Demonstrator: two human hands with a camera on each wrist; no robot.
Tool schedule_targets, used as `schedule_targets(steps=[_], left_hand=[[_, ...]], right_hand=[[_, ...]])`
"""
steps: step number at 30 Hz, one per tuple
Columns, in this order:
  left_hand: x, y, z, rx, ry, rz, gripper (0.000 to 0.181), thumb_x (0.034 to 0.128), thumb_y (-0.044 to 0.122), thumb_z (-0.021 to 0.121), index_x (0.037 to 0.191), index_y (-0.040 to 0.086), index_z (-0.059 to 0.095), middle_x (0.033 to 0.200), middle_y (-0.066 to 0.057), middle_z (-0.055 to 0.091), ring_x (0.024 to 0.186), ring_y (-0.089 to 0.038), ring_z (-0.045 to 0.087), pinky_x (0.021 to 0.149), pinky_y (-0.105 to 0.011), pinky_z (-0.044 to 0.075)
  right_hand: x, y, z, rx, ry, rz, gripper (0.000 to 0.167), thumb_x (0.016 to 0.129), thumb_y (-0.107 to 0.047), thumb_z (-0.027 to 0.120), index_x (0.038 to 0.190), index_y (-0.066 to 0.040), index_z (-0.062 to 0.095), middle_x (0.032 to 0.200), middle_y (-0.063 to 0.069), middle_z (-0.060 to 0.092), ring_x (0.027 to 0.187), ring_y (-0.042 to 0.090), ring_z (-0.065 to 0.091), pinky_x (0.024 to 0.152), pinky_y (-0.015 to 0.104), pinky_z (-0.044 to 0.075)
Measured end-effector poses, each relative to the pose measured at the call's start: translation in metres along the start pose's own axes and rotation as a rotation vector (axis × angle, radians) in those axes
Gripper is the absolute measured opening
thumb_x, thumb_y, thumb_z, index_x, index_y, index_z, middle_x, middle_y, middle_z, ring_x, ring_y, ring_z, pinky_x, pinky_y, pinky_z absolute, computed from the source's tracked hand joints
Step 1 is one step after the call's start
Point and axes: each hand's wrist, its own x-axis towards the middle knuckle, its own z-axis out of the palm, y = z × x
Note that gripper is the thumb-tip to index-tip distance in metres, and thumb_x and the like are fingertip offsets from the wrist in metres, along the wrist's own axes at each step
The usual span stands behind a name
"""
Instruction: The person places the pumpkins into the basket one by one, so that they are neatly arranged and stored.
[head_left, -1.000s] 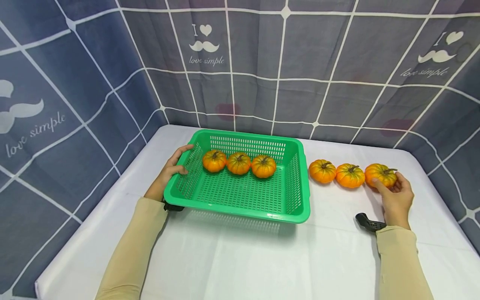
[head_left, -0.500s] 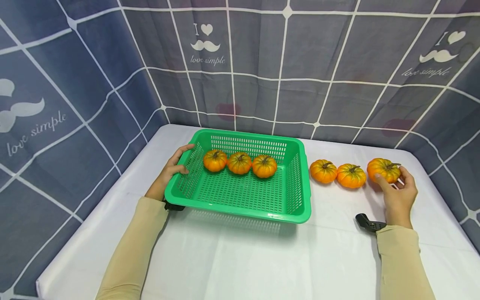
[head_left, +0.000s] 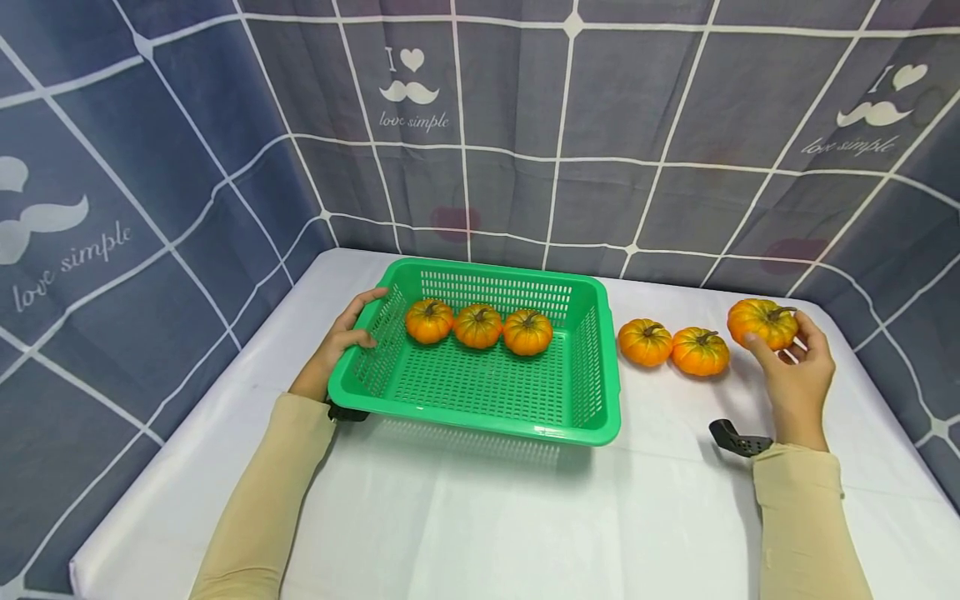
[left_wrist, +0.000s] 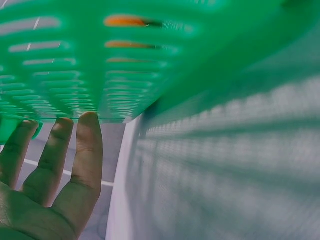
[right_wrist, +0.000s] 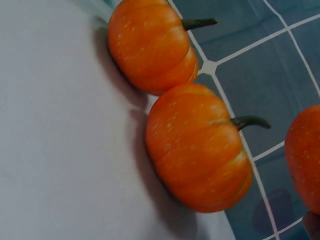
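My right hand (head_left: 801, 379) grips a small orange pumpkin (head_left: 762, 324) by its side, lifted off the table; its edge shows at the right of the right wrist view. Left of it, two more pumpkins sit side by side on the white cloth, the nearer pumpkin (head_left: 701, 352) and the other pumpkin (head_left: 645, 342). My left hand (head_left: 339, 343) holds the left rim of a green plastic basket (head_left: 480, 421), thumb over the rim and other fingers against the outside. Three pumpkins stand in a row inside the basket, the middle pumpkin (head_left: 477, 326) touching its neighbours.
A white cloth covers the table (head_left: 480, 525). Grey-blue checked curtains (head_left: 510, 108) hang behind it and at both sides. Black camera mounts sit at the wrists, the right camera mount (head_left: 738, 440) jutting out over the table.
My right hand has raised its pumpkin off the cloth, away from the two beside it. The left hand and the basket have stayed in place.
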Motion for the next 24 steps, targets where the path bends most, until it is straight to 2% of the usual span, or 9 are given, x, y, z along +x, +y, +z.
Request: schedule_targets(steps=[9, 15, 19, 22, 24], left_hand=[[-0.001, 0.002, 0.000, 0.002, 0.007, -0.008, 0.082, 0.0779, -0.011, 0.043, 0.151, 0.025, 0.055, 0.146, -0.008, 0.054, 0.110, -0.017, 0.061, 0.083, -0.025, 0.056], [0.001, 0.002, 0.001, 0.051, 0.015, -0.001, 0.083, 0.0770, -0.009, 0.043, 0.154, 0.021, 0.052, 0.161, -0.017, 0.038, 0.111, -0.016, 0.056, 0.084, -0.024, 0.052], [0.002, 0.000, 0.001, 0.061, 0.013, 0.005, 0.083, 0.0764, -0.009, 0.043, 0.155, 0.019, 0.051, 0.168, -0.021, 0.027, 0.111, -0.016, 0.054, 0.084, -0.023, 0.049], [0.001, 0.000, 0.002, 0.051, 0.009, -0.001, 0.083, 0.0766, -0.009, 0.042, 0.154, 0.019, 0.051, 0.169, -0.022, 0.026, 0.112, -0.016, 0.053, 0.084, -0.023, 0.049], [0.001, 0.001, 0.002, 0.034, 0.005, -0.013, 0.083, 0.0772, -0.009, 0.042, 0.154, 0.021, 0.051, 0.167, -0.022, 0.029, 0.112, -0.017, 0.054, 0.083, -0.024, 0.050]], right_hand=[[-0.009, -0.020, 0.008, -0.022, -0.039, -0.070, 0.075, 0.097, -0.008, 0.079, 0.165, -0.017, 0.047, 0.160, -0.002, 0.049, 0.120, 0.003, 0.050, 0.111, 0.012, 0.037], [-0.016, -0.030, 0.012, -0.070, -0.092, -0.124, 0.077, 0.097, -0.007, 0.078, 0.165, -0.014, 0.045, 0.159, 0.000, 0.050, 0.122, 0.003, 0.050, 0.108, 0.010, 0.038], [-0.020, -0.034, 0.014, -0.097, -0.129, -0.173, 0.077, 0.096, -0.006, 0.079, 0.165, -0.013, 0.045, 0.152, -0.004, 0.053, 0.122, 0.003, 0.050, 0.106, 0.009, 0.039], [-0.023, -0.036, 0.016, -0.102, -0.147, -0.207, 0.077, 0.095, -0.005, 0.079, 0.165, -0.012, 0.046, 0.150, -0.004, 0.053, 0.122, 0.004, 0.051, 0.105, 0.009, 0.040], [-0.026, -0.038, 0.018, -0.119, -0.160, -0.237, 0.077, 0.096, -0.006, 0.079, 0.165, -0.012, 0.046, 0.154, 0.001, 0.053, 0.124, 0.004, 0.051, 0.106, 0.010, 0.040]])
